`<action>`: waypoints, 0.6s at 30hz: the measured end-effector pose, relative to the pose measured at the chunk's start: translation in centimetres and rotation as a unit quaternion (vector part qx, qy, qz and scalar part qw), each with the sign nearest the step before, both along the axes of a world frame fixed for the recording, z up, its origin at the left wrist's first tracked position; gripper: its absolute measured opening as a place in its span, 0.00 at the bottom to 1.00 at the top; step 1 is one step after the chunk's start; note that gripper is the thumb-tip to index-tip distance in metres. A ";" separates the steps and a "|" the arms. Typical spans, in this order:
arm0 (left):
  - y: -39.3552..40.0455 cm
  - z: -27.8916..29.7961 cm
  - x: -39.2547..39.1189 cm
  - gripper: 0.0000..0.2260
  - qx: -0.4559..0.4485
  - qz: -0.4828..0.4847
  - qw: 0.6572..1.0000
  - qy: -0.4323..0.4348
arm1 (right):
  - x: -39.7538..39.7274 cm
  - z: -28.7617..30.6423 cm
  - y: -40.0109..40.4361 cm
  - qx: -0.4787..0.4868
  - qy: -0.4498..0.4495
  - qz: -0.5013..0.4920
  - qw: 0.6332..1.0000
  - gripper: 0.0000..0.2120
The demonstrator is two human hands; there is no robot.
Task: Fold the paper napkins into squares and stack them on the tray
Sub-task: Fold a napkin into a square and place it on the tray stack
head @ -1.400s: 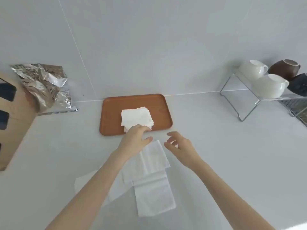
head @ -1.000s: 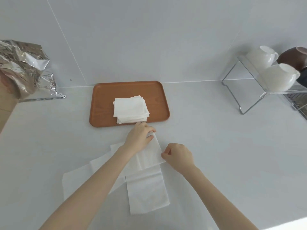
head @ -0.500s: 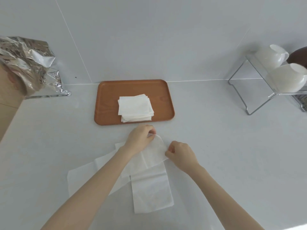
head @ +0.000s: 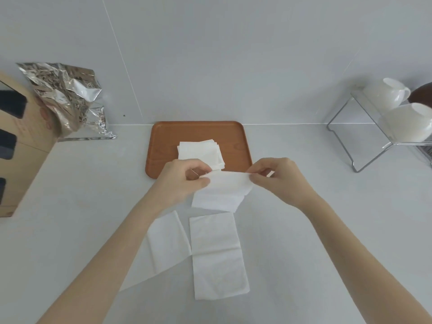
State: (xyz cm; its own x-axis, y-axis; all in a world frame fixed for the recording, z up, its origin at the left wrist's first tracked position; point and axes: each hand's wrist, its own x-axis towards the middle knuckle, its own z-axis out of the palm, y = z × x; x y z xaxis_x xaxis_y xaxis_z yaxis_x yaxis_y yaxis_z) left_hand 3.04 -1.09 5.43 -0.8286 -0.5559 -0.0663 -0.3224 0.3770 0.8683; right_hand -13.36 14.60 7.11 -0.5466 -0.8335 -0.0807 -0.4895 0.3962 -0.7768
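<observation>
A brown tray (head: 163,146) lies on the white counter against the wall, with a stack of folded white napkins (head: 198,152) on it. Just in front of the tray, my left hand (head: 180,181) and my right hand (head: 278,177) each pinch one top corner of a white napkin (head: 222,195), which hangs lifted off the counter between them. Below it, two more unfolded napkins lie flat: a long one (head: 217,256) and one (head: 166,242) partly under my left forearm.
A crumpled foil bag (head: 67,99) and a cardboard box (head: 21,146) stand at the left. A wire rack (head: 364,141) with white cups (head: 406,122) and a brown bowl stands at the right. The wall rises right behind the tray.
Both hands have lifted the top napkin off the pile and pulled it taut between them, close to the tray's front edge. The two lower napkins stay on the counter.
</observation>
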 end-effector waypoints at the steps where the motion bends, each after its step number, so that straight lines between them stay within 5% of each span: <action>1: 0.3 0.4 0.8 0.06 0.012 -0.007 1.000 0.002 | 0.3 0.7 0.4 0.004 0.000 0.014 1.000 0.06; 9: 0.4 3.1 3.1 0.13 0.073 -0.024 0.995 0.067 | 1.4 5.0 0.9 -0.068 -0.068 0.065 0.993 0.05; 13: -0.8 1.4 2.0 0.04 0.071 -0.001 0.997 0.040 | 0.4 2.4 -1.2 -0.057 -0.062 0.037 0.996 0.06; 18: -1.8 -3.2 0.7 0.06 0.040 0.021 0.998 -0.036 | -0.6 -3.0 -2.7 -0.029 -0.064 -0.003 0.998 0.05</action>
